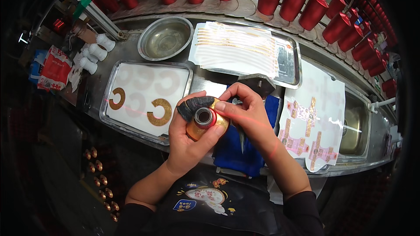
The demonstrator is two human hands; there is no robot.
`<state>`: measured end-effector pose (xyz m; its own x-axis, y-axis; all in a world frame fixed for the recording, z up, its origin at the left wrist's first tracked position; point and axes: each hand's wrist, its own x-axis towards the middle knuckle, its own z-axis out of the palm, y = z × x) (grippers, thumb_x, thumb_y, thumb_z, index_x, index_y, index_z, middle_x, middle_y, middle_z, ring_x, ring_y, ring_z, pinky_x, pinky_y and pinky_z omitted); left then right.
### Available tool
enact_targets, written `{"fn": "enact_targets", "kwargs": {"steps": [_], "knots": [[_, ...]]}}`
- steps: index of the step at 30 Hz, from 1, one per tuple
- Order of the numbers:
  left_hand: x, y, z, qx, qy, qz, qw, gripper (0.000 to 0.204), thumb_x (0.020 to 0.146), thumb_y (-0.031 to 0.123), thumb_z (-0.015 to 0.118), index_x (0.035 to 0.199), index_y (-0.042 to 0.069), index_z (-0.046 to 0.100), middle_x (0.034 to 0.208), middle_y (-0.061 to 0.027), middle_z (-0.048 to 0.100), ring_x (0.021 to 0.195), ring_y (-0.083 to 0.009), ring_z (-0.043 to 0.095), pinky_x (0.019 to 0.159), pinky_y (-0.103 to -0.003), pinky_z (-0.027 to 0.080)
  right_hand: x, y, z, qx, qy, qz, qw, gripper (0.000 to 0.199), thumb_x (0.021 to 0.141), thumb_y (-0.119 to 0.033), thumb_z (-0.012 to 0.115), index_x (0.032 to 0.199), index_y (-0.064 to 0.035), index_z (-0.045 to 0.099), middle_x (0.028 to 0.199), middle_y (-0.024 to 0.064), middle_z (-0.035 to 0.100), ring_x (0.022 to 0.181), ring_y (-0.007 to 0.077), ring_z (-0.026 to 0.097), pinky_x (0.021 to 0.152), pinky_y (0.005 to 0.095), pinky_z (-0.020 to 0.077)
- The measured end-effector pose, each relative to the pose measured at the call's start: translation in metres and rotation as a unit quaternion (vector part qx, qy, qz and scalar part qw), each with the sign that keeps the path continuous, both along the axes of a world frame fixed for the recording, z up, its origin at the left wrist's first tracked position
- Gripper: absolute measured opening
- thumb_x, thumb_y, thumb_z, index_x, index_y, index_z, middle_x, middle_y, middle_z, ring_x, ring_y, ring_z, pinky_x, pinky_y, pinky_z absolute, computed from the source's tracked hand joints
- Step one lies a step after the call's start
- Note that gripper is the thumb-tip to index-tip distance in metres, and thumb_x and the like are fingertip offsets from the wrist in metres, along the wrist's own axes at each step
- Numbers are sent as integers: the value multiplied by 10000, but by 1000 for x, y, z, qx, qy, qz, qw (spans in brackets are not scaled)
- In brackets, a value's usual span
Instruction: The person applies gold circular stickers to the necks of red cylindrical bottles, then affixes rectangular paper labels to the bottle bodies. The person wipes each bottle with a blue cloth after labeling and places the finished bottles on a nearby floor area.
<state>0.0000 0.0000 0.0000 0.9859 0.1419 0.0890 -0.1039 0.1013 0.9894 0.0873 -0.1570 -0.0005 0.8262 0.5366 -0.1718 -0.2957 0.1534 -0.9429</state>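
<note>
My left hand (186, 142) is wrapped round a bottle, its open threaded neck (204, 117) facing up at me. A red ring circles the neck, and gold covers the shoulder (222, 124). A black covering (192, 105) sits on one finger of that hand, which lies across the shoulder. The thumb and forefinger of my right hand (247, 116) pinch at the gold shoulder's edge near the neck. A slim pointed metal tool (241, 142) sticks out below the right palm; its upper part is hidden. Most of the bottle's body is out of sight beneath my hands.
A tray (190, 76) at left bears a sheet with two gold C-shaped labels (159, 112). Beyond stand a metal bowl (166, 39) and a tray of gold-striped sheets (236, 48). Red bottles (293, 2) line the conveyor. At right are a pink-and-gold label sheet (310, 122) and a sink (354, 124).
</note>
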Motion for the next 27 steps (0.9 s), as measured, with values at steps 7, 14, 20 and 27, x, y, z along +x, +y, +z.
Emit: {"fn": "enact_targets", "kwargs": {"steps": [7,14,20,27], "knots": [[0,-1,0,-5,-11,-1,1000,592,878,29,737,1396,-14,453,1307,-106,546,1159,-148,602,1003,-300,492,-2,-11,-9,52,33,0,998,184,997,-173,615,1092,-17,637,683,-5,567,453,51,433,450,211,344],[-1,-2,1,-17,-11,-2,1000,582,888,26,724,1397,-15,446,1310,-108,545,1156,-150,603,1001,-298,493,-2,-15,-11,37,39,6,999,169,962,-194,690,1047,-52,659,839,-38,635,592,2,470,524,170,344],[-1,-2,1,-14,-1,1,1000,592,885,26,725,1402,-16,441,1312,-109,543,1176,-153,592,1011,-303,488,-9,-13,-6,33,33,-20,999,244,939,-191,714,1093,-20,634,745,-16,593,515,35,472,467,198,355],[-2,0,0,-43,11,-10,999,616,858,40,740,1404,-4,459,1340,-114,514,1215,-171,567,1042,-324,465,-10,-11,-6,33,22,-28,999,248,906,-191,744,1058,-37,622,773,-19,599,538,16,461,479,187,331]]}}
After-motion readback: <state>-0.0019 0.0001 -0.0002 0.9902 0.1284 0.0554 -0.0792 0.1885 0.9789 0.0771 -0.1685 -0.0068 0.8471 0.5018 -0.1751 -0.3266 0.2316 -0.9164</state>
